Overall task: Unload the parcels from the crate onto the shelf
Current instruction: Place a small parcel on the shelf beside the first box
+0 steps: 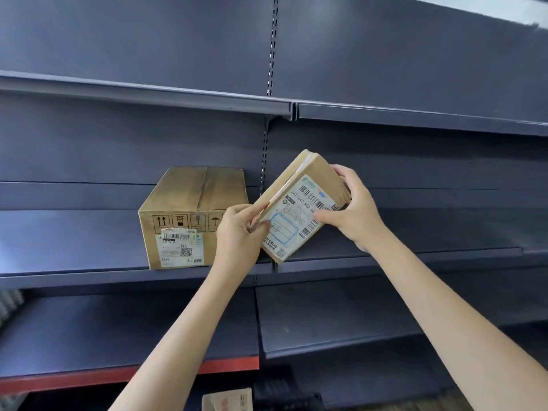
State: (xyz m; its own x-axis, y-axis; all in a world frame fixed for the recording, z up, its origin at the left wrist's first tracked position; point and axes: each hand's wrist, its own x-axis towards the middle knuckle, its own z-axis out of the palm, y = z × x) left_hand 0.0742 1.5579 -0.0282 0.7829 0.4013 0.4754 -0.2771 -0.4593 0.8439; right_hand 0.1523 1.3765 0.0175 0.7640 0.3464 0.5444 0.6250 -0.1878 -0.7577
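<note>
A small brown cardboard parcel [299, 203] with a white shipping label is held tilted in front of the middle shelf [74, 274], just right of the upright. My left hand [240, 232] grips its lower left edge, and my right hand [353, 209] grips its right side. A larger brown carton [189, 218] with handling symbols and a label stands on the same shelf board, just left of the held parcel. The crate shows only as a dark shape [281, 393] at the bottom edge, with another parcel [228, 400] partly visible there.
Dark grey metal shelving fills the view: an upper shelf [178, 97], the middle one, and lower boards [326, 336]. A red-edged board [74, 381] sits at the lower left. The perforated upright [268, 84] divides the two bays.
</note>
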